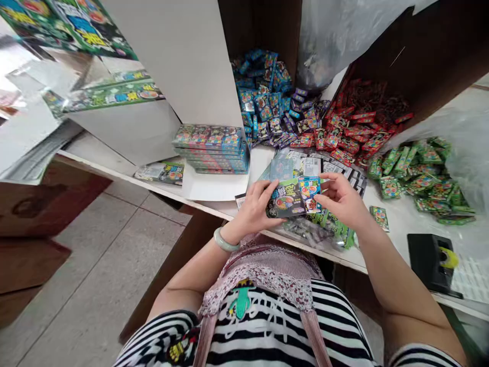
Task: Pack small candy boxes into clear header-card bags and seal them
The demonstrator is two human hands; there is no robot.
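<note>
In front of my body, my left hand (pixel 260 204) is closed on a dark printed packet (pixel 286 200) with a green top strip, thumb along its lower edge. My right hand (pixel 342 200) pinches a small blue box (pixel 309 188) at its right side, between thumb and fingers. The blue box lies against the right end of the packet; whether it is partly inside cannot be made out. Beneath both hands are printed sheets (pixel 347 171) and a pile of green and clear packets (pixel 332 229) at the table edge.
Behind the hands lie heaps of blue boxes (pixel 267 102), purple boxes (pixel 300 107), red boxes (pixel 355 132) and green boxes (pixel 428 173). Stacked long boxes (pixel 212 148) stand at left in a white tray (pixel 214 188). A black tape dispenser (pixel 430 262) sits at right.
</note>
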